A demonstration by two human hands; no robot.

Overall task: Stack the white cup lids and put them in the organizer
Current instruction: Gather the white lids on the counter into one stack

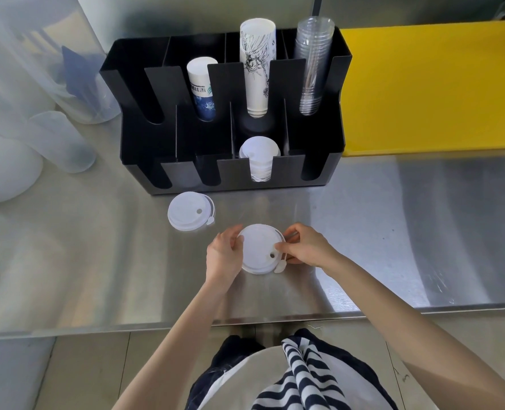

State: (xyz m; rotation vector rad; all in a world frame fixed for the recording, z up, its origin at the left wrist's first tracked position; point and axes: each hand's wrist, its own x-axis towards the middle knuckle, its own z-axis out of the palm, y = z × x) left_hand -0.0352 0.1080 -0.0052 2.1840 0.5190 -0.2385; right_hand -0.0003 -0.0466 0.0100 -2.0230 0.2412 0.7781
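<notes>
A white cup lid stack (258, 248) lies on the steel counter in front of me. My left hand (223, 255) grips its left rim and my right hand (307, 247) pinches its right rim near the sip hole. A second white lid (189, 211) lies alone to the upper left, just in front of the black organizer (144, 149). A stack of white lids (258, 159) stands in the organizer's front slot, third from the left.
The organizer's back row holds a blue-printed paper cup stack (201, 84), a tall white paper cup stack (255, 66) and clear plastic cups (313, 63). Frosted plastic containers (62, 140) stand at the left. A yellow board (434, 87) lies at the right. The counter's front edge (97, 328) runs below my hands.
</notes>
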